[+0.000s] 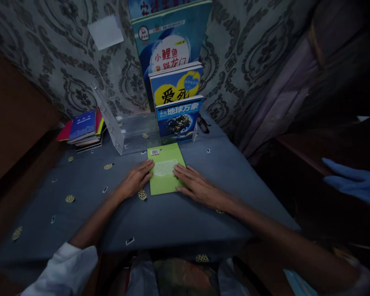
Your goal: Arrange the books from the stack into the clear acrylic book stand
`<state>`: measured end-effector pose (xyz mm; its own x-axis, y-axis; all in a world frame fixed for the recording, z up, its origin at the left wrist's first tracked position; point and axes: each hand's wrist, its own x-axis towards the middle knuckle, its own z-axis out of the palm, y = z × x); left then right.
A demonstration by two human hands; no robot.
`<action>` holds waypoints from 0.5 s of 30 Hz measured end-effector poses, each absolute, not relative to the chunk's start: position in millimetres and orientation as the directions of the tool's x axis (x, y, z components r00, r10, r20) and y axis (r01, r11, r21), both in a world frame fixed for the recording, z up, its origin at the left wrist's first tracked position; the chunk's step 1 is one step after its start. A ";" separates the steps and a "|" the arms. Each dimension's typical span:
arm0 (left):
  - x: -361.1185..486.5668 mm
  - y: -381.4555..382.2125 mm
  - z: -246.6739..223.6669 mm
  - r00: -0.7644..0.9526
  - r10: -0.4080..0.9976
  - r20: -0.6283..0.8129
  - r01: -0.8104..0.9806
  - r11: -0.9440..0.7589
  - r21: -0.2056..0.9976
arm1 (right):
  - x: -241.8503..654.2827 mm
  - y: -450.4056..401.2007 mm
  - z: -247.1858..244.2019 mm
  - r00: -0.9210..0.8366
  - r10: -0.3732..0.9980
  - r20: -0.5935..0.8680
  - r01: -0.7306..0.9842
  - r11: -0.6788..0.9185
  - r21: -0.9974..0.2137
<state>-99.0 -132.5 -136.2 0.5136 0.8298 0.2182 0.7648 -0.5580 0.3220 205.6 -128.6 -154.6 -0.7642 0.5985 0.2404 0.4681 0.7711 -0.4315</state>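
A light green book [163, 185] lies on the table with its barcode side up. Against its left edge rest the fingertips of my left hand [136, 179], the fingers stretched out and open. My right hand [200, 188] lies flat across the right side of the cover, its fingers extended over part of the printed text. Just behind the green book stands a clear acrylic rack [135, 144], whose right part holds several upright books, the front one a blue book with a globe [177, 123].
Left of the rack lies a stack of books [83, 125]. Folded glasses [203, 124] sit at its right. A patterned cloth covers the table [117, 222]. A white card [105, 32] is against the papered wall. Something blue, glove-like [357, 181], shows at far right.
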 end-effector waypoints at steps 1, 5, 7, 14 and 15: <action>-99.8 -120.6 -136.8 0.499 0.841 0.209 0.774 -0.541 0.329 | 203.8 -121.5 -153.5 -0.765 0.606 0.218 0.477 0.760 -0.442; -99.5 -84.3 -137.9 0.438 0.879 0.188 0.808 -0.477 0.346 | 193.7 -83.7 -150.3 -0.742 0.653 0.152 0.542 0.718 -0.436; -98.4 -75.7 -138.2 0.418 0.887 0.197 0.816 -0.462 0.346 | 187.7 -64.3 -149.9 -0.716 0.682 0.146 0.581 0.699 -0.416; -94.5 -79.9 -138.8 0.418 0.876 0.239 0.800 -0.480 0.360 | 178.6 -46.5 -156.2 -0.684 0.692 0.232 0.589 0.710 -0.385; -93.9 -83.6 -138.6 0.429 0.871 0.238 0.791 -0.490 0.367 | 179.3 -49.5 -157.5 -0.688 0.687 0.233 0.586 0.716 -0.380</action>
<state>-93.9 -83.6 -138.6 0.4295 0.8713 0.2376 0.7908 -0.4899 0.3670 179.3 -49.5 -157.5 -0.6878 0.6873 0.2334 0.5859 0.7155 -0.3805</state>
